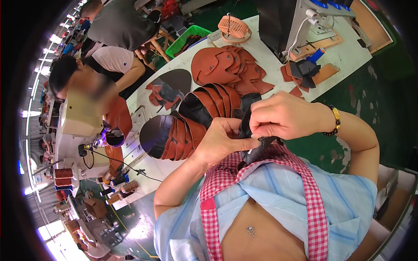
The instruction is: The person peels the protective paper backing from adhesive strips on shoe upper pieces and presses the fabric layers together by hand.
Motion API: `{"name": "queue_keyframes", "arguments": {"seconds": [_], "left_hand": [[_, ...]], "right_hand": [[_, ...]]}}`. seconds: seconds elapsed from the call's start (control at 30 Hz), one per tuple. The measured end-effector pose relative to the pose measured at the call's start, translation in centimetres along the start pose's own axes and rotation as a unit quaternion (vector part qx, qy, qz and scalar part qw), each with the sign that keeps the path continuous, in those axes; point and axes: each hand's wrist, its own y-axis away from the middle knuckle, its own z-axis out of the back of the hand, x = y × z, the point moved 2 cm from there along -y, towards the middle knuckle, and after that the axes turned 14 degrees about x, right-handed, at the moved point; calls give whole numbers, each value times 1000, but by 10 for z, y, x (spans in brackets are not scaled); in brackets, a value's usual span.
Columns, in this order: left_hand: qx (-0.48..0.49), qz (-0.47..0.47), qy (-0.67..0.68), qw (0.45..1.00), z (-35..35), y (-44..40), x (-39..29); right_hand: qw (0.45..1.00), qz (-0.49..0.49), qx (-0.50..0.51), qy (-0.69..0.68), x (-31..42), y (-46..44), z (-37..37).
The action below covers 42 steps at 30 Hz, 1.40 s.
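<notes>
Close to my chest, a black leather piece is held between both hands. My left hand pinches its lower part between thumb and fingers. My right hand has its fingers curled round the upper edge, with the thumb pressed down. Dark folds of the piece hang over the checked apron. Just beyond my left hand lie nested brown and black leather pieces in two rows, a nearer stack and a farther stack. Flat brown leather cutouts are piled behind them.
A white table holds a small orange fan, black and brown scraps and a machine at the right. At the left, a co-worker sits by a sewing machine. Thread spools stand near the table's lower-left edge.
</notes>
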Motion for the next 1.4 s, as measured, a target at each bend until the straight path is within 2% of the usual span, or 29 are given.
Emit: {"name": "queue_keyframes", "arguments": {"seconds": [0.1,0.13,0.17,0.23,0.3,0.47,0.6,0.7,0.8,0.9,1.0,1.1,1.2,1.4], "left_hand": [[-31,-57,6,998,2,-2,-5],[-43,-72,26,996,6,-3,-9],[-71,-127,55,988,12,-6,-7],[-136,-154,53,977,20,-9,-4],[-153,-165,86,971,25,-9,-1],[-163,-180,163,956,19,-9,2],[-149,-178,198,952,17,-10,9],[-143,-176,195,954,16,-9,17],[-132,-187,164,960,18,-9,26],[-161,-216,135,953,10,-11,28],[-174,-230,109,951,6,-10,26],[-182,-262,119,940,3,-14,28],[-202,-271,125,933,5,-16,30],[-204,-279,188,919,5,-21,35]], "right_hand": [[1000,-5,-21,17,0,-1,16],[978,28,-144,152,8,-2,25],[922,65,-262,278,21,0,27],[920,7,-300,252,25,7,13],[907,-35,-324,265,14,-5,-14],[897,-37,-376,228,-2,-13,-30],[920,-25,-316,230,-2,-7,-26],[933,-59,-236,264,-2,-1,-23],[929,-65,-155,330,3,1,-19],[921,-67,-97,372,3,-1,-17],[921,-63,-91,374,2,-5,-18],[913,-106,-139,368,0,-10,-26],[908,-64,-254,327,-7,-16,-30],[927,-41,-349,128,-19,-13,-33]]}}
